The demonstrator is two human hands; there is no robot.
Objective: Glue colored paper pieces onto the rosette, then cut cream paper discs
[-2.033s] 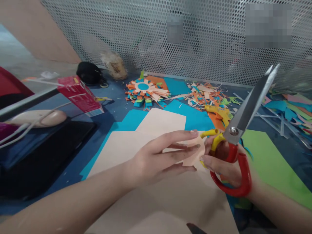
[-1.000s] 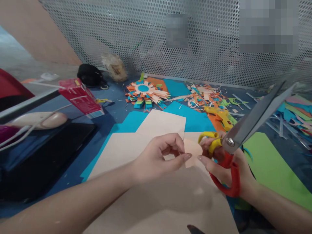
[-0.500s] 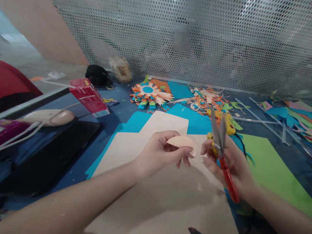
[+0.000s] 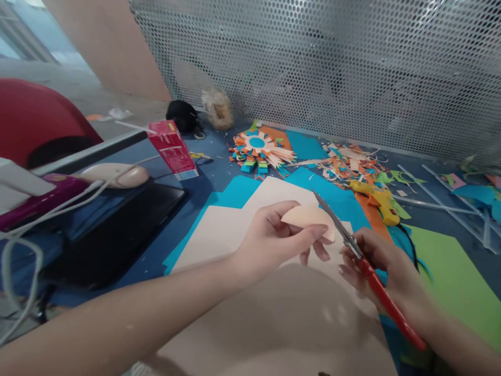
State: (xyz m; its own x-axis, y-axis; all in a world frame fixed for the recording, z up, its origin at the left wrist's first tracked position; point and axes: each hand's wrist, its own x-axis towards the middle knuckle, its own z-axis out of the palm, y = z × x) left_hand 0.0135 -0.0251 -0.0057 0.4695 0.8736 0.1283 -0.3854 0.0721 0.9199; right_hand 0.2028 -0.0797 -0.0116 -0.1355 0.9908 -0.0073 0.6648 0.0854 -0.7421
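A small peach paper piece with a curved edge (image 4: 307,215) is pinched between the thumb and fingers of my left hand (image 4: 276,237). To its right, my right hand (image 4: 387,261) holds scissors (image 4: 362,258) with red handles, their blades closed or nearly so and pointing up and left. The blade tips stand close to the paper's right side; whether they touch it I cannot tell. Under both hands lies a large peach sheet (image 4: 219,235), partly over blue sheets (image 4: 321,183).
Behind are a layered paper rosette (image 4: 256,143), paper scraps (image 4: 352,159) and a yellow glue gun (image 4: 378,201). Green paper (image 4: 450,261) lies right. At left are a pink carton (image 4: 174,149), a black phone-like slab (image 4: 117,235) and white cables (image 4: 82,201). A perforated metal panel (image 4: 313,73) stands behind.
The scissors have closed and swung to point left, nearer the paper piece. The whole view has shifted, and the yellow glue gun now shows clear of my right hand.
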